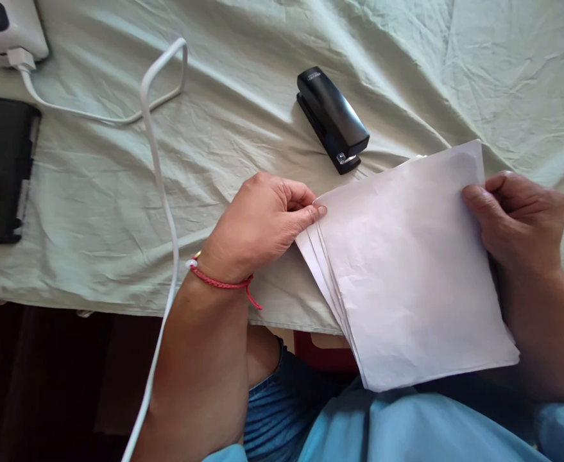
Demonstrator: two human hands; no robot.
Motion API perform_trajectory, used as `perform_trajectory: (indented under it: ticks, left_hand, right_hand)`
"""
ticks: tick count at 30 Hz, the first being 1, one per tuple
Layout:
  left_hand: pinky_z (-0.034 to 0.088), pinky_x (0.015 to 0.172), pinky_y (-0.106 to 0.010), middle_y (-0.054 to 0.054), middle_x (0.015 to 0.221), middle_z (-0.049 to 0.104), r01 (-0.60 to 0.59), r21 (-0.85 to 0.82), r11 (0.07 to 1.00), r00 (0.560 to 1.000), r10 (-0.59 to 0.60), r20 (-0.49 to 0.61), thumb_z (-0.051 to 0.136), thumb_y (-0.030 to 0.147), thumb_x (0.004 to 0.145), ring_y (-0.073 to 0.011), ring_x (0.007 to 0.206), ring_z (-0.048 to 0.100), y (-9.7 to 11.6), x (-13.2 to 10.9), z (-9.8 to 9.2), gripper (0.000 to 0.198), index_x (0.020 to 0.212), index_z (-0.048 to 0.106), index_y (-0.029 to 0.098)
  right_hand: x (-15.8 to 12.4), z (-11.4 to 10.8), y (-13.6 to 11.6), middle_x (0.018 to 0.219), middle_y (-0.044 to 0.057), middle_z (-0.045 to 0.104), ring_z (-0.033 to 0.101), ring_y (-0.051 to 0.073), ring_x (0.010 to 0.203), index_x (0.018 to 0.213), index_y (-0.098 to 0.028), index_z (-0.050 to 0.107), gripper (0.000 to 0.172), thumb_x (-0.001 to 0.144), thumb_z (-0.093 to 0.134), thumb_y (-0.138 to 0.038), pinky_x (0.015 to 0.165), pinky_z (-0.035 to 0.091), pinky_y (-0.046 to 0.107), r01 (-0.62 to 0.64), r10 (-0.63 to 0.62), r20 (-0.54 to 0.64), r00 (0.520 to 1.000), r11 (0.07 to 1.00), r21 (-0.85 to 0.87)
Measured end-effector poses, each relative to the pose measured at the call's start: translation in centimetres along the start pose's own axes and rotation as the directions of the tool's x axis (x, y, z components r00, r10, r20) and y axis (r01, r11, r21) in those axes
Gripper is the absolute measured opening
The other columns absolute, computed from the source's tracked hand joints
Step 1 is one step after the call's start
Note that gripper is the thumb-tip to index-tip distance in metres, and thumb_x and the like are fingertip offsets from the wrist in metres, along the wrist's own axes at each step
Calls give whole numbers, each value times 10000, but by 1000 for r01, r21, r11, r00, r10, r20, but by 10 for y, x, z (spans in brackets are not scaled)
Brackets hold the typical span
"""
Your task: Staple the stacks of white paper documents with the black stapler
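Several sheets of white paper [416, 269] are held in a loosely fanned stack, tilted over the table's near edge and my lap. My left hand [272, 221] pinches the upper left corner between thumb and fingers; the edges of the lower sheets show just below it. At the upper right edge, my right hand [522, 218] grips the paper with the thumb on top and its other fingers partly hidden. A black stapler [333, 119] lies on the cloth just beyond the sheets, touched by neither hand.
A wrinkled pale green cloth [243, 83] covers the table. On the left are a white device [15, 29] with a plugged-in white cable [159, 173] and a dark flat object [2, 170]. The cable runs across the cloth and past my left forearm.
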State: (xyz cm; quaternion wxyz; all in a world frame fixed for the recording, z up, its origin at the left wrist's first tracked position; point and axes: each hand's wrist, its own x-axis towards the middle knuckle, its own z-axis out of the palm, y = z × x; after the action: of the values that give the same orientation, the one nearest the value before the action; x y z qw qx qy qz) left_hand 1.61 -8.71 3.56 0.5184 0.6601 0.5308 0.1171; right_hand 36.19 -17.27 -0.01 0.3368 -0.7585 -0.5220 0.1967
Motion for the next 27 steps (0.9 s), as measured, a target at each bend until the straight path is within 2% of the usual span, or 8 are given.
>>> perform_trajectory:
  ticks: [4, 12, 19, 27]
  left_hand:
    - [364, 640, -285, 21, 637, 611, 14, -13, 1000, 1000, -14, 13, 739, 315, 902, -127, 653, 489, 0, 0, 0, 253, 694, 777, 177]
    - [399, 649, -270, 19, 674, 682, 39, -99, 994, 997, -31, 73, 724, 249, 909, -115, 649, 521, 1, -2, -2, 214, 722, 788, 168]
    - [500, 725, -280, -17, 866, 794, 24, -221, 975, 993, 2, 119, 728, 208, 843, -175, 818, 692, -2, -1, -2, 79, 876, 795, 183]
    - [582, 817, -317, -12, 929, 776, -9, -236, 972, 992, 38, 121, 805, 247, 810, -182, 865, 711, -5, -2, -6, 257, 1058, 774, 186]
  right_hand:
    - [0, 0, -1, 631, -30, 485, 366, 47, 583, 758, -158, 677, 326, 905, 833, -403, 503, 248, 225, -6, 5, 9, 1000, 1000, 29]
    - [1, 0, 3, 655, -22, 499, 384, 45, 604, 819, -153, 736, 310, 938, 820, -427, 513, 262, 203, 9, -10, 30, 1000, 999, 35]
    - [3, -1, 5, 653, -15, 556, 399, 43, 582, 839, -153, 771, 339, 893, 877, -471, 482, 271, 186, -6, 4, 48, 999, 998, 57]
    - [4, 0, 11, 646, -24, 538, 389, 43, 578, 825, -158, 726, 387, 899, 877, -507, 474, 267, 186, -10, 3, 89, 996, 997, 80]
